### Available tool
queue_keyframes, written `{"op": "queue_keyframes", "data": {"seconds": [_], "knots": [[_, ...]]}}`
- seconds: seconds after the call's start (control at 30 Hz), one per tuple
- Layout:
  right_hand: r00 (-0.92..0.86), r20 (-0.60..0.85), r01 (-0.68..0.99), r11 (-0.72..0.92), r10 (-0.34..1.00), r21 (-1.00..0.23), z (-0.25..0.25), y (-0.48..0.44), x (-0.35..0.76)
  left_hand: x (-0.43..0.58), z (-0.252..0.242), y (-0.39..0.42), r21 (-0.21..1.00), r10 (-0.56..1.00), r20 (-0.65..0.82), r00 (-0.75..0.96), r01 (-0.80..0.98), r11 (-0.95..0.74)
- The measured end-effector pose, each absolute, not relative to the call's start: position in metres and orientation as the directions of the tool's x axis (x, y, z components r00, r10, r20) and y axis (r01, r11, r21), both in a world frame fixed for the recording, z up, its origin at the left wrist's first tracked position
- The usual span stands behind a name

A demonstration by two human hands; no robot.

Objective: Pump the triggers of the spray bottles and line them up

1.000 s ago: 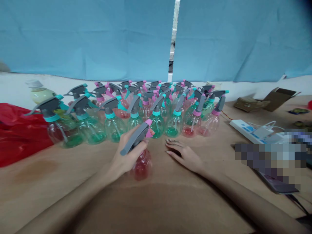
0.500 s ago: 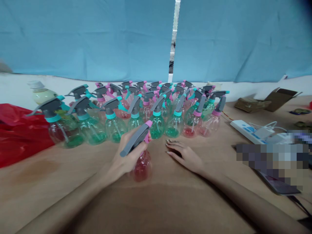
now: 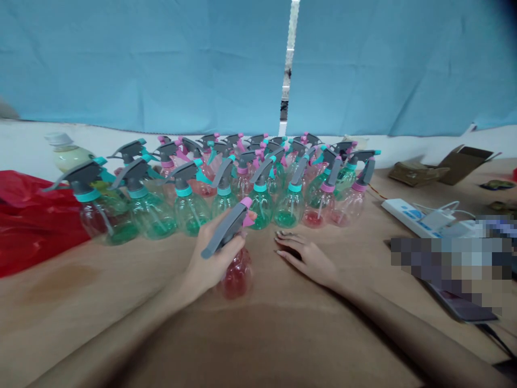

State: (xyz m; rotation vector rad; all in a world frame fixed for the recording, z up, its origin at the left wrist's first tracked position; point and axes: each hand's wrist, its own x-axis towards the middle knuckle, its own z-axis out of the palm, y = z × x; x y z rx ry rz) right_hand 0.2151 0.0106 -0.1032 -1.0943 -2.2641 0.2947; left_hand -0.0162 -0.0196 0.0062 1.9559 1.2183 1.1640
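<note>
A pink see-through spray bottle [image 3: 236, 277] with a grey and pink trigger head stands on the table in front of me. My left hand [image 3: 212, 250] is wrapped round its neck below the head, which points away to the right. Its collar is hidden by my fingers. To the right of the bottle, my right hand [image 3: 305, 256] rests on the tabletop, fingers stretched out, holding nothing. Just beyond both hands is a row of spray bottles, among them a green one [image 3: 287, 207] and a pink one [image 3: 315, 213].
More spray bottles crowd behind the front row. Red plastic [image 3: 36, 221] lies at the left beside a pale capped bottle [image 3: 70, 153]. At the right are a white power strip [image 3: 407, 215], a dark flat device [image 3: 464, 304] and an opened cardboard box [image 3: 464, 164]. Blue cloth [image 3: 161, 64] hangs behind.
The held bottle's trigger head has shifted very slightly, and the fingers of my left hand sit a little differently at the trigger. My right hand has stayed in place.
</note>
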Motion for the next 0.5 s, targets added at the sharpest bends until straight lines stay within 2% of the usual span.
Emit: {"op": "queue_keyframes", "data": {"seconds": [0.5], "knots": [[-0.485, 0.428, 0.62, 0.645, 0.763, -0.447, -0.1063, 0.0119, 0.2161, -0.0152, 0.0064, -0.0198, 0.807, 0.905, 0.388, 0.176, 0.41, -0.425]]}}
